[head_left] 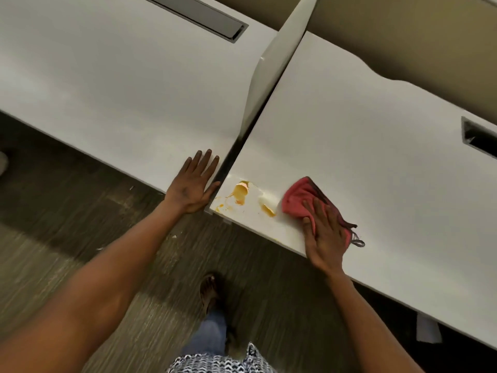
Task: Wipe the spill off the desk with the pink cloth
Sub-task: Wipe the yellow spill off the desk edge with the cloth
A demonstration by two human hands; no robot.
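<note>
The pink cloth point(301, 201) lies bunched on the white desk point(363, 135) near its front edge, with a dark frayed hem trailing off to the right side of the hand that covers it. The right hand point(324, 235) presses down on the cloth, palm flat, the fingers laid close together over the fabric and the thumb tucked against its near edge; whether the thumb pinches the cloth or only rests beside it cannot be told. Just to the left of the cloth, near but apart from it, sits the spill point(240, 193): an orange-yellow smear with a thicker blob, a few smaller streaks and drips toward the desk's front left corner, and a pale whitish patch beside them. The left hand point(192, 185) rests open on the neighbouring white desk point(121, 90), fingers straight and slightly spread, right at that desk's corner beside the dark gap between the two tops. A white divider panel point(271, 63) stands upright along that gap. Each desk has a grey recessed cable slot: one point(212, 18) at the far edge of the left desk, one point(480, 137) at the right edge of the view; what lies inside either is too dark to tell. Below, a grey striped floor point(67, 211), a sandalled foot point(209, 289) and a jeans leg point(209, 337) show.
</note>
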